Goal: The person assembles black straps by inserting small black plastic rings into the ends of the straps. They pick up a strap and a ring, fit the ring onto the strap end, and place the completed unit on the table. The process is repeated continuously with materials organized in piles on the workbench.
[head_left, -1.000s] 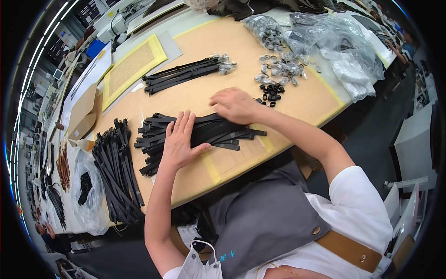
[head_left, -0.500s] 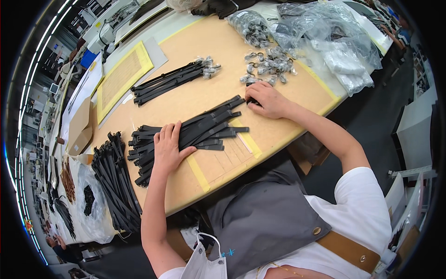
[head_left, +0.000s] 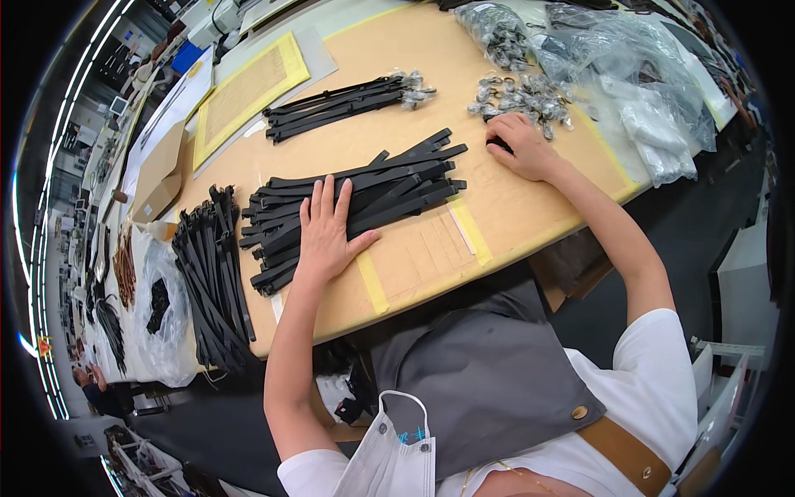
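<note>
A pile of black straps (head_left: 406,184) lies fanned out across the tan work surface. On its left part rests my left hand (head_left: 328,228), flat with the fingers stretched and the thumb out to the side. Past the right ends of the straps, my right hand (head_left: 523,147) is curled down on the board. Something small and black shows under its fingers, too covered to name. Just beyond that hand sits a heap of metal hooks (head_left: 530,98) in clear wrapping. A smaller bundle of black straps (head_left: 331,109) with wrapped hardware at its right ends lies farther back.
Another black strap bundle (head_left: 211,273) hangs over the table edge at the left. Clear plastic bags (head_left: 642,108) cover the back right corner. A yellow-bordered sheet (head_left: 248,91) and a brown cardboard piece (head_left: 161,174) lie back left. Yellow tape (head_left: 470,234) marks the near edge.
The view has shifted, so the table sits a little differently. The right ends of the strap pile have moved back off the yellow tape. My left hand's fingers are spread wider.
</note>
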The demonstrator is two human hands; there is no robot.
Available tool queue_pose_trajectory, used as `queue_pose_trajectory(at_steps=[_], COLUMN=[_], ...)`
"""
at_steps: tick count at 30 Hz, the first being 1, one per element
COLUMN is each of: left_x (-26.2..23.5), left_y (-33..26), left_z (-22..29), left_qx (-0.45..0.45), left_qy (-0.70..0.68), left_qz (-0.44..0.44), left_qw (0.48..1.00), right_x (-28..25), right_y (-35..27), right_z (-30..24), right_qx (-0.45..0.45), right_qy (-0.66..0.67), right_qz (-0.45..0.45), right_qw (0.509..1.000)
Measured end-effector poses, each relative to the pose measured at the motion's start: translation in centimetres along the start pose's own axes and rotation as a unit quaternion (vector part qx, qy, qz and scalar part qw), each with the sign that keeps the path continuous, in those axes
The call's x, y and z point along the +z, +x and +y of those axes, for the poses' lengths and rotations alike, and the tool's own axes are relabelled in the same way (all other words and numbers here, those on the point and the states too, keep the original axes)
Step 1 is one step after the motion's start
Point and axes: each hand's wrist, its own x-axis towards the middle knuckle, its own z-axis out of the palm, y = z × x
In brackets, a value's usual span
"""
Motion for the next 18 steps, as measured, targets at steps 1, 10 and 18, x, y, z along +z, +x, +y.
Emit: queue_pose_trajectory(at_steps=[1,10,18], left_x=[-0.3,-1.0,1.1], left_y=[-0.2,-2.4,0.8], left_z=[0.0,-0.1,-0.3], left_qx=[-0.001,0.03,-0.014], left_qy=[-0.016,-0.025,0.001], left_qz=[-0.017,-0.056,-0.02], left_qw=[1.0,0.998,1.0], right_x=[0.0,0.6,0.6], right_y=[-0.1,-0.5,-0.6], right_z=[-0.1,-1.9,-3.2], right_qx=[-0.012,-0.033,-0.006], right_qy=[-0.011,-0.002,0.026], right_qz=[0.006,0.04,0.04], right_qw=[1.0,0.999,0.999])
